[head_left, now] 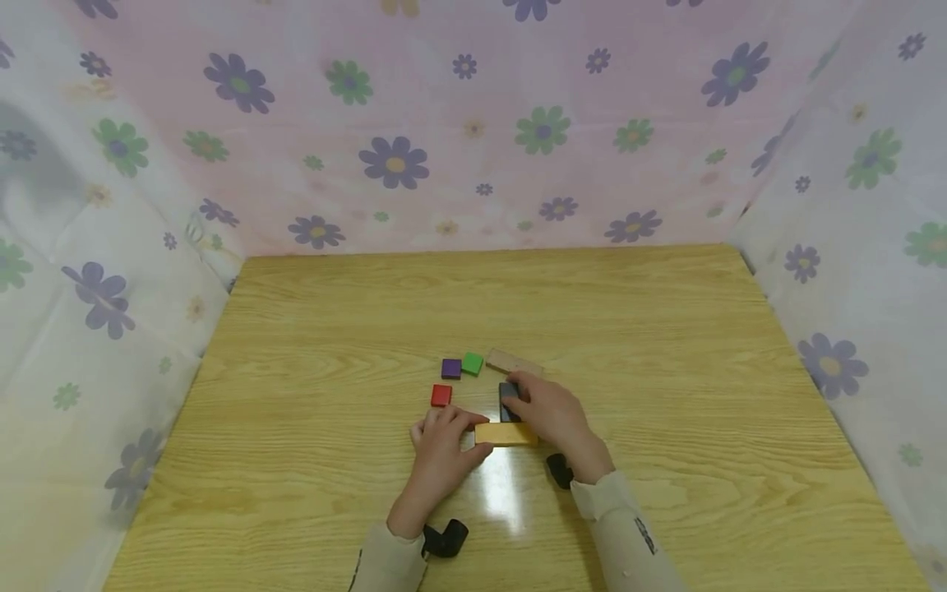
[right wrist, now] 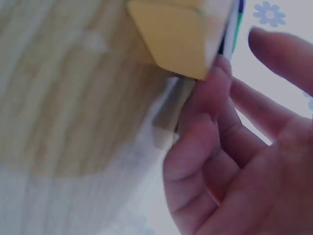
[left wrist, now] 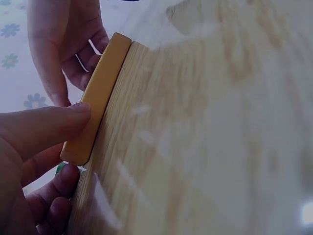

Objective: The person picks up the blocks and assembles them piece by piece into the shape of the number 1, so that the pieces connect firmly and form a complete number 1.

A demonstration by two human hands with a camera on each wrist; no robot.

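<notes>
In the head view a yellow rectangular block [head_left: 506,434] lies sideways on the wooden table. My left hand [head_left: 442,448] pinches its left end, with the thumb [left wrist: 73,117] along the near side. Just behind the yellow block is a dark grey block [head_left: 507,401], pointing away from me. Over that dark block's right side is my right hand [head_left: 551,411], which hides part of it. In the right wrist view its thumb stands apart from the other fingers, whose tips are beside the end of the yellow block [right wrist: 176,39]. Contact with the dark block is hard to make out.
A red block [head_left: 441,395], a purple block [head_left: 451,368] and a green block [head_left: 472,364] lie behind my left hand. One pale wooden block [head_left: 514,362] lies behind my right hand. Flowered cloth [head_left: 473,99] walls the back and sides of the table [head_left: 333,312].
</notes>
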